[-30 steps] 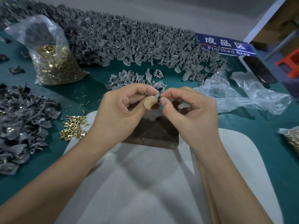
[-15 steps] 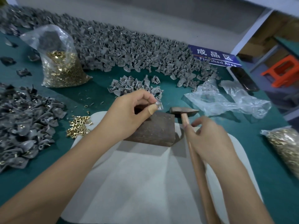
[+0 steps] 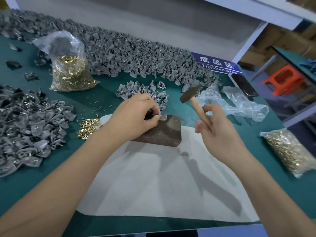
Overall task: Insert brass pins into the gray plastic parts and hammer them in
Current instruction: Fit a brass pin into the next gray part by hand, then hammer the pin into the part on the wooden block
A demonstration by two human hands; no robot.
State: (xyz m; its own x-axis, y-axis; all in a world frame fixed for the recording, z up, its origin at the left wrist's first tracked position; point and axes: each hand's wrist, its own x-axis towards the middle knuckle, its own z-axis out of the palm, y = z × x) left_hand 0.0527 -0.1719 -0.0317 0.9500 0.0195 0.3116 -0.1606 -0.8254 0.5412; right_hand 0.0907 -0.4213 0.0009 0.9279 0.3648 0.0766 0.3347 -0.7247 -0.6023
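A small gray part (image 3: 162, 116) with a brass pin (image 3: 163, 115) standing in it sits on the far left corner of a dark block (image 3: 164, 132), just right of frame centre. The left hand (image 3: 135, 117) pinches the part between thumb and fingertips and steadies it on the block. The right hand (image 3: 217, 130), right of centre, curls its fingers round the wooden handle of a hammer (image 3: 192, 95); the dark head is raised above and to the right of the part, apart from it.

The block rests on the far edge of a pale mat (image 3: 162, 185) that fills the lower middle of the frame on a green table (image 3: 102, 93). Loose pins (image 3: 88, 125) lie just left of the mat. Part heaps crowd the left edge (image 3: 25, 127), the upper band (image 3: 119, 53), and a small cluster (image 3: 142, 91) just beyond the left hand. A bag of pins (image 3: 70, 71) stands at upper left, another (image 3: 289, 149) at the right edge, with crumpled plastic (image 3: 234, 103) behind the hammer. Bare green shows between the block and the upper heap.
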